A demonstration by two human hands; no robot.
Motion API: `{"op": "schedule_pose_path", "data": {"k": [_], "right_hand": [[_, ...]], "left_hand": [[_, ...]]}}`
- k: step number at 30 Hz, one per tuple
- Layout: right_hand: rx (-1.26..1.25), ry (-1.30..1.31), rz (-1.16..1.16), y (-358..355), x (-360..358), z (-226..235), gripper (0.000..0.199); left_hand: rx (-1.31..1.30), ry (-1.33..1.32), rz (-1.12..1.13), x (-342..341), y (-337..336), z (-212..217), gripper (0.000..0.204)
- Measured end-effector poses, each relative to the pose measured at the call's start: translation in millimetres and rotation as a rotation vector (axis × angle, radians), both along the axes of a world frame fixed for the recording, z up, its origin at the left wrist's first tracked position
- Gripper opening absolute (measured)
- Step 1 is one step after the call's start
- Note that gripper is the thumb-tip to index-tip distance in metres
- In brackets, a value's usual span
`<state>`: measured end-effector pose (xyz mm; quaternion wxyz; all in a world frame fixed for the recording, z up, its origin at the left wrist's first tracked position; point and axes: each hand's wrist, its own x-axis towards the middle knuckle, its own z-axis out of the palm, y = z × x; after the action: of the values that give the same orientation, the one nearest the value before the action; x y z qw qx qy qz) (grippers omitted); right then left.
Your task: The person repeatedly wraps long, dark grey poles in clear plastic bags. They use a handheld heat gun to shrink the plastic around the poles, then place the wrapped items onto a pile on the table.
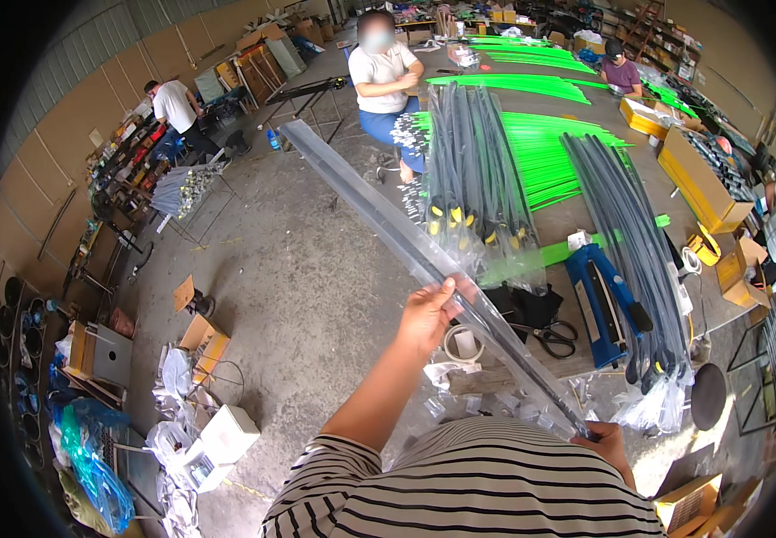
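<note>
A long dark rod in a clear plastic sleeve slants across in front of me, its far end up to the left over the floor. My left hand is closed around its middle, thumb on top. Close to my body at the lower right, my right hand grips the near end, with its fingers partly hidden. On the workbench beyond the sleeve lies a bundle of bagged dark rods with yellow parts. Right of my left hand are black-handled scissors and a blue bag sealer.
Bright green rods cover much of the bench, with another dark rod bundle to the right. A seated person is at its far left side. Cartons and plastic wrap lie on the left floor. A round stool stands right.
</note>
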<state>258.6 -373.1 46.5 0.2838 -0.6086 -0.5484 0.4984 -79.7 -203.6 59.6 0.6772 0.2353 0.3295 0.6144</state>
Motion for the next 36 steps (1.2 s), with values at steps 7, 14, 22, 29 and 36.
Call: {"op": "schedule_pose_path", "data": {"k": [7,14,22,29,36], "right_hand": [[0.121,-0.081,0.019,-3.7,38.6,-16.5,0.017],[0.205,-0.141,0.069,-6.6,56.4,-10.1,0.02],[0.225,-0.066,0.042,1.1,59.6,-13.0,0.022],[0.19,-0.105,0.067,12.2,63.4,8.8,0.017],[0.371,-0.172,0.124,38.2,66.2,26.6,0.031]], "left_hand": [[-0.067,0.086,0.413,-64.7,40.0,23.1,0.04],[-0.069,0.195,0.317,-44.0,38.6,17.7,0.025],[-0.049,0.166,0.057,11.4,15.4,7.9,0.012],[-0.04,0.131,-0.03,35.2,-1.5,4.6,0.015],[-0.045,0.07,-0.041,1.6,1.4,-16.2,0.014]]}}
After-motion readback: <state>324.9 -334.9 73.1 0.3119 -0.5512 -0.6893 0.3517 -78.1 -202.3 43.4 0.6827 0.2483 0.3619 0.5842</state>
